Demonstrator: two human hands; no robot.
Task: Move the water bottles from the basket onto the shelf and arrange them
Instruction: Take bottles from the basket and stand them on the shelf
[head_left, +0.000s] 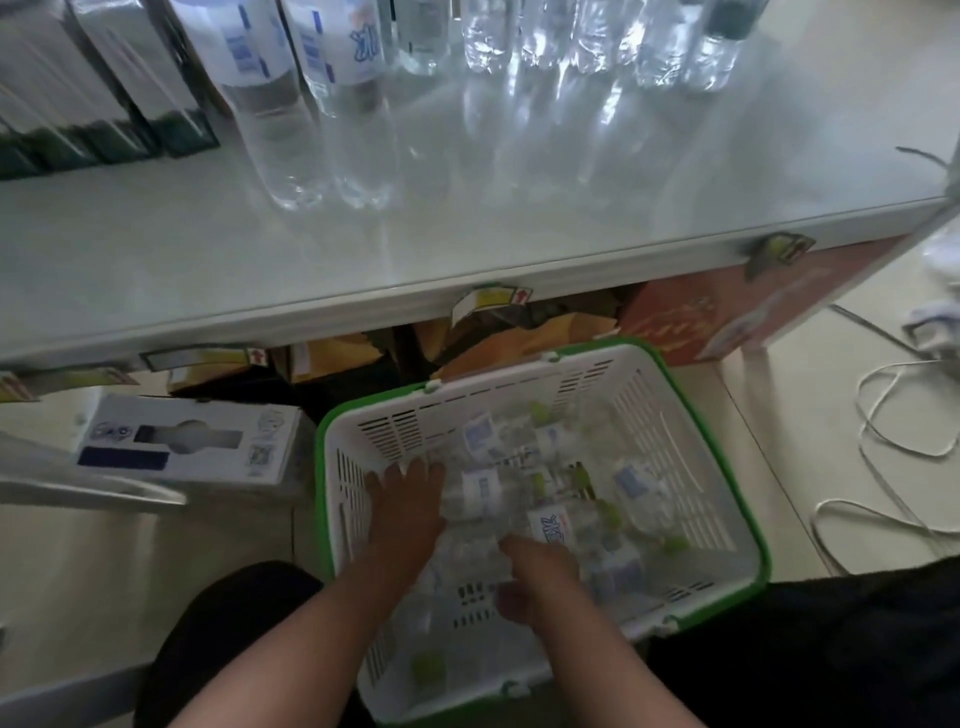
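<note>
A white plastic basket (691, 447) with a green rim sits on the floor below the shelf, holding several clear water bottles (483, 491) with white-and-blue labels and green caps. My left hand (408, 506) reaches into the basket's left side, fingers spread on a bottle. My right hand (540, 577) is lower in the basket, fingers curled down among the bottles; whether it grips one is unclear. On the white shelf (467, 228) stand two tall labelled bottles (275, 104) at the left and several smaller clear bottles (597, 36) along the back.
Dark boxes (98, 98) stand on the shelf's far left. A white product box (187, 436) lies on the floor left of the basket. Brown cartons (519, 332) sit under the shelf. White cables (893, 441) loop on the floor at right.
</note>
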